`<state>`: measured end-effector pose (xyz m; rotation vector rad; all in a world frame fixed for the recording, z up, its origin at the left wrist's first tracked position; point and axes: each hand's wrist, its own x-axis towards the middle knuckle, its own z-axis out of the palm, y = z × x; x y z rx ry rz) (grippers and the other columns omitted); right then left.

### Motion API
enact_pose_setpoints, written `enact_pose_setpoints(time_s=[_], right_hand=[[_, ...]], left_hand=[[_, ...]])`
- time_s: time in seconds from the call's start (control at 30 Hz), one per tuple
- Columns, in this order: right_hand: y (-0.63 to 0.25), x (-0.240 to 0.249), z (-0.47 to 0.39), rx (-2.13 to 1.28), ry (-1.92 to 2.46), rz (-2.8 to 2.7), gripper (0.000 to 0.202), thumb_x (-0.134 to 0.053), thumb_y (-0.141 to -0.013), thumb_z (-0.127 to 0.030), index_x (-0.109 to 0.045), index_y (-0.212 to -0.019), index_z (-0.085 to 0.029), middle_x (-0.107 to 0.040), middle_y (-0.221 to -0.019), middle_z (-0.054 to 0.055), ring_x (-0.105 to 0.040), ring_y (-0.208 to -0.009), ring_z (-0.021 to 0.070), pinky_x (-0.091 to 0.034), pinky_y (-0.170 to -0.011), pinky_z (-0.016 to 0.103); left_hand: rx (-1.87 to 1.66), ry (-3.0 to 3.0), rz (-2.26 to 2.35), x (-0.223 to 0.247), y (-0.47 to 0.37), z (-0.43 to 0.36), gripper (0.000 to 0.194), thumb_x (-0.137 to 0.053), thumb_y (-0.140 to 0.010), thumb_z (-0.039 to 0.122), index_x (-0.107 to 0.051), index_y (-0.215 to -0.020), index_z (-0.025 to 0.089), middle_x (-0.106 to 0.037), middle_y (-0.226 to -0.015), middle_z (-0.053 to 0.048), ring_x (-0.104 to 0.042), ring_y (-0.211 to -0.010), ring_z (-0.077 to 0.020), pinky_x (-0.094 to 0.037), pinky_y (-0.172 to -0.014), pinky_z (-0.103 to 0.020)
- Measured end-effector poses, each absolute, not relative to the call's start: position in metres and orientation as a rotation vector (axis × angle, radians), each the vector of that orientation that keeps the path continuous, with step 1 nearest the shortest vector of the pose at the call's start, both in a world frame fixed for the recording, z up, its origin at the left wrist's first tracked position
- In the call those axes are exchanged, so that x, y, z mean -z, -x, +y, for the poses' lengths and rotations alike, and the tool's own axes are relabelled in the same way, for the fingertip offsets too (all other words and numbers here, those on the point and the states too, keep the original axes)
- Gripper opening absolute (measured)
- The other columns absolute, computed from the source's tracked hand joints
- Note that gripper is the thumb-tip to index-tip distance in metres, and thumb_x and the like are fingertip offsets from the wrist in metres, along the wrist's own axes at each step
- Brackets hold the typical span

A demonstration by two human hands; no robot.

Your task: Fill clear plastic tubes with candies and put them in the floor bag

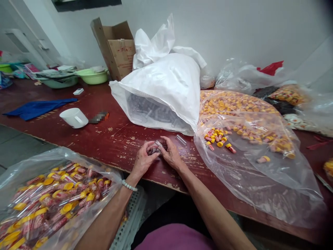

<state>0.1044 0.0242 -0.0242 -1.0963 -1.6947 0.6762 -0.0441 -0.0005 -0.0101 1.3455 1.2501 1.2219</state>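
Over the table's front edge, my left hand (pixel 143 157) and my right hand (pixel 170 152) meet with curled fingers around clear plastic tubes (pixel 157 143). The fingers partly cover them, so how many there are cannot be made out. A loose clear tube (pixel 181 140) lies on the table just beyond my right hand. Behind both hands a white woven sack (pixel 166 80) lies on its side, its mouth facing me and clear tubes inside. To the right, a clear plastic bag (pixel 260 187) holds small yellow-capped pieces (pixel 217 136) with red-and-white bodies.
A large bag of yellow-capped tubes (pixel 65 194) stands at the lower left. On the dark red table (pixel 114 146) are a white mug (pixel 74 118), a blue cloth (pixel 39 108) and a green basin (pixel 93 77). An open carton (pixel 121 55) stands by the wall.
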Motion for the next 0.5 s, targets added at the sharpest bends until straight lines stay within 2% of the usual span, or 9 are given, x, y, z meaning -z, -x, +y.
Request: enact_pose_setpoints(time_s=[0.27,0.4,0.5], right_hand=[[-0.117,0.019,-0.005,-0.9,1.046,-1.5,0.039,-0.052,-0.084,-0.026,-0.051,-0.122,-0.022,-0.059,-0.1,0.003,-0.058,-0.09,0.0146,-0.048,-0.083,0.032],[-0.126,0.01,-0.017,-0.734,1.129,-1.646,0.032,-0.055,-0.083,-0.025,-0.059,-0.115,-0.023,-0.06,-0.1,0.004,-0.057,-0.092,0.0151,-0.045,-0.085,0.031],[-0.135,0.002,-0.024,-0.657,1.223,-1.703,0.023,-0.058,-0.081,-0.024,-0.063,-0.103,-0.019,-0.062,-0.093,0.003,-0.057,-0.086,0.0154,-0.045,-0.081,0.03]], left_hand=[[-1.416,-1.388,1.128,0.006,0.028,-0.017,0.047,-0.066,-0.072,0.021,-0.052,-0.117,0.02,-0.061,-0.119,-0.01,-0.057,-0.112,-0.0202,-0.046,-0.092,-0.032],[-1.342,-1.367,1.13,0.011,0.025,-0.016,0.06,-0.068,-0.067,0.015,-0.047,-0.123,0.022,-0.061,-0.118,-0.009,-0.062,-0.096,-0.0165,-0.049,-0.083,-0.029],[-1.213,-1.423,1.211,0.012,0.028,-0.016,0.048,-0.068,-0.067,0.017,-0.055,-0.113,0.018,-0.067,-0.104,-0.008,-0.064,-0.086,-0.0165,-0.049,-0.079,-0.029]])
